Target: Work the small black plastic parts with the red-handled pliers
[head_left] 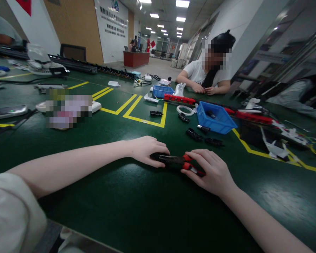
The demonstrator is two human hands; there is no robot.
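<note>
A black part with red pieces (175,160) lies on the green table (137,207) between my two hands. My left hand (146,151) is curled over its black left end, fingers closed on it. My right hand (210,171) pinches its red right end with fingers and thumb. Just beyond, several loose black parts (195,134) lie on the table.
A blue bin (215,118) stands past the black parts, with a second blue bin (162,91) and a red strip (179,99) farther back. Yellow tape lines (144,121) mark the table. A person sits across the table with hands (205,89) together. A white device (94,105) lies at the left.
</note>
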